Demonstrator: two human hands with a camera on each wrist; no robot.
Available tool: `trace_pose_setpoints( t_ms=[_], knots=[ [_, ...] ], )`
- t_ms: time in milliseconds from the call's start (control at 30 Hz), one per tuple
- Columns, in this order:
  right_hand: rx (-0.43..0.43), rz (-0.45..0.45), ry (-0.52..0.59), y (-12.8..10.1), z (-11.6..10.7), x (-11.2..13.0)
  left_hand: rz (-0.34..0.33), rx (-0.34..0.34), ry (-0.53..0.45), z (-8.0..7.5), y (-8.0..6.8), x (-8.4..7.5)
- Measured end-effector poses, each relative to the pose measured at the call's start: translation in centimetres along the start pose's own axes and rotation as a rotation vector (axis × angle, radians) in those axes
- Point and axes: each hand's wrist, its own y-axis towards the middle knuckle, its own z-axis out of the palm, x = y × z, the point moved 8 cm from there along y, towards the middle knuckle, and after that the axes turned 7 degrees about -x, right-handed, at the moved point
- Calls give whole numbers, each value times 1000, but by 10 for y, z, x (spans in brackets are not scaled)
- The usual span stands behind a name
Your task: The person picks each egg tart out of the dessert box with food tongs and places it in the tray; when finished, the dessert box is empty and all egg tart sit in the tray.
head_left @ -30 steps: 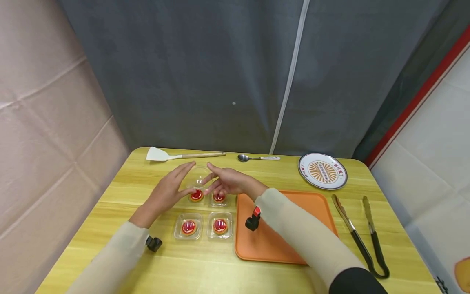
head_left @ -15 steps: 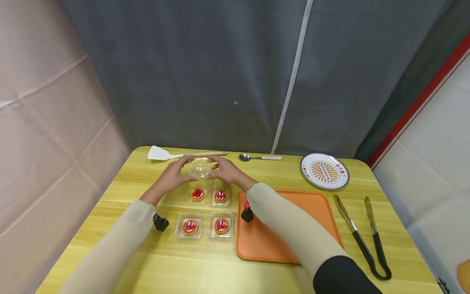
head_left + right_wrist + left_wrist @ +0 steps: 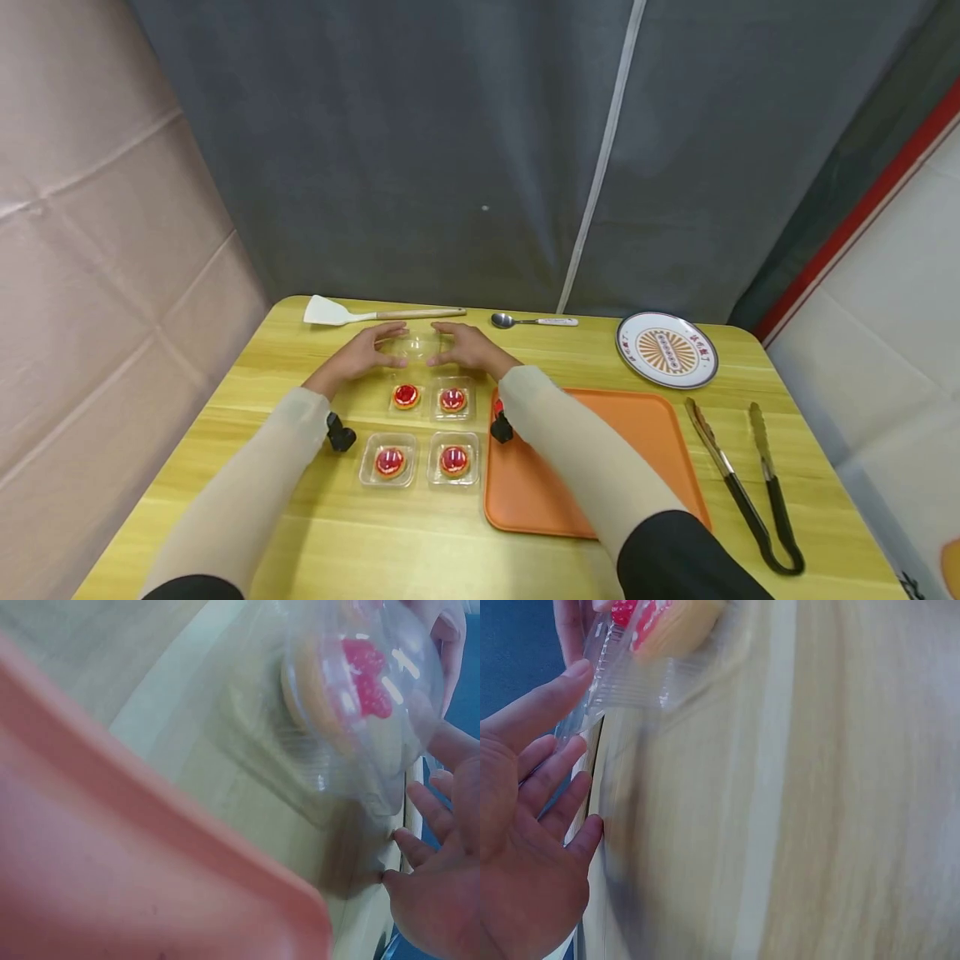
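A clear domed plastic lid (image 3: 417,346) stands behind the back-left tart (image 3: 407,396) in its clear box. My left hand (image 3: 358,354) is on the lid's left side, thumb and fingertips at its edge, as the left wrist view also shows at the plastic (image 3: 641,675). On the opposite side my right hand (image 3: 474,348) holds the lid by its right edge; its thumb overlaps the dome (image 3: 409,697) in the right wrist view. The other fingers of both hands are spread. Three more red-topped tarts sit in clear boxes, among them the back-right one (image 3: 452,400).
An orange tray (image 3: 540,500) lies under my right forearm. Behind the hands are a white spatula (image 3: 326,312) and a spoon (image 3: 502,320). At the right lie a printed plate (image 3: 666,350) and black-handled tongs (image 3: 750,508). A dark curtain hangs behind the table (image 3: 390,542).
My right hand drew up beside the lid, and both hands have come to frame it from left and right. The lid shifted slightly toward the back. The tarts stayed put.
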Motion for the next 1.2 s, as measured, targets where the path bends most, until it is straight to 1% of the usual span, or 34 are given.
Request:
trace_pose_setpoints(
  t_ms=[67,200,333,567,733,800,867,967,1067,1200],
  knots=[
    [0,7,-14,0,0,-2,-8,14,-4,1,1,3],
    [18,10,-13,1,2,-3,-15,26,20,1,1,4],
    [42,15,-24,2,5,-4,-28,21,40,2,-1,3],
    [45,20,-61,2,6,-4,-28,16,81,4,-2,1],
    [49,25,-58,1,4,-4,-36,20,76,5,-3,2],
    [48,22,-61,0,3,-4,-30,17,82,4,-2,2],
    [44,20,-66,-1,0,-5,-37,10,80,2,-2,4],
    [34,22,-55,-5,-5,-5,-44,-15,110,-3,-3,5],
    [26,12,-26,-13,-9,-5,-47,-61,158,-8,-7,1],
    [21,-33,-5,-28,-13,-5,11,-111,218,-6,-21,-21]
  ],
)
